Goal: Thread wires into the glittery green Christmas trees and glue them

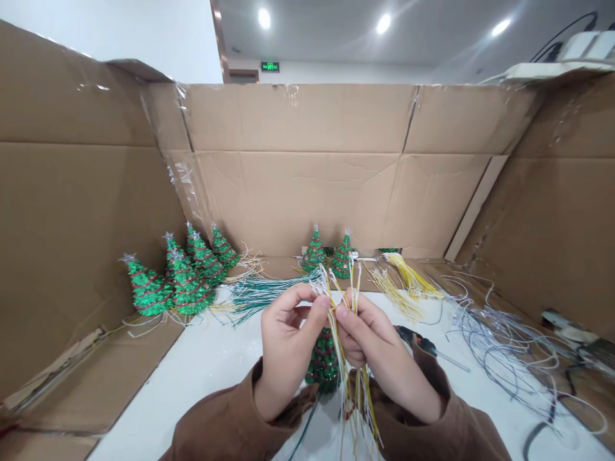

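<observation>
Bright; ceiling lights [383, 24] flare, edges stretched

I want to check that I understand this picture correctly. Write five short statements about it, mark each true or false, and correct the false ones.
1. The left hand and the right hand both pinch thin yellow and white wires. True.
2. The person wears blue clothing. False: brown fabric sleeves show.
3. Partly hidden behind the hands is a small green tinsel tree with red garland. True.
4. Nothing lies to the person's right. False: a tangled pile of thin whitish wires is there.
5. Farther off on the left, several green tinsel trees topped with silvery stars stand close together. True.
</observation>
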Demonstrator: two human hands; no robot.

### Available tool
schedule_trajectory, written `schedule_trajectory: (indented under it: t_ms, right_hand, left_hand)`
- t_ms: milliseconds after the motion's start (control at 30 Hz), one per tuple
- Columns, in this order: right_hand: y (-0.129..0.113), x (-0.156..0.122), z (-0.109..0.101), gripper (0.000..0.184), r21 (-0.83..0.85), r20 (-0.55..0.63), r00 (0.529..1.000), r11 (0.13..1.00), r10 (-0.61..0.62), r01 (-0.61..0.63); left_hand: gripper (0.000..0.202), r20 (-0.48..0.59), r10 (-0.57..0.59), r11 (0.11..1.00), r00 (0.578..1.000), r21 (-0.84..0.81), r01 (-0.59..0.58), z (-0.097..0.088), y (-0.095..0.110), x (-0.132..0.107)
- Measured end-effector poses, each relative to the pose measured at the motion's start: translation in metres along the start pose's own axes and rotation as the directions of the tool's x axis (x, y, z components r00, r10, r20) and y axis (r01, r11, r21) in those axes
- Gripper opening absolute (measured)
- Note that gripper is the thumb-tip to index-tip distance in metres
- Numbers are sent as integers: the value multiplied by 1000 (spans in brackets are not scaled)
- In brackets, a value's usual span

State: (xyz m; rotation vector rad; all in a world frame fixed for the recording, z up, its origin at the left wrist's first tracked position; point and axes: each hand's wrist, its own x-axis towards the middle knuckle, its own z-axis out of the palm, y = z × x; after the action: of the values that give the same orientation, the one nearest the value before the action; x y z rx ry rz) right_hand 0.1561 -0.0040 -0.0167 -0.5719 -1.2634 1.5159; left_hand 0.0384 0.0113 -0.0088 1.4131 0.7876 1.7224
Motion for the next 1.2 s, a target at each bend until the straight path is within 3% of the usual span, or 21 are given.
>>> schedule_trajectory:
  t_ms: [1200]
  right_hand:
    - [0,2,-2,32,-91,-16,1000,996,11,-12]
  left_hand:
    - [10,8,78,993,997,93,-78,1,2,1]
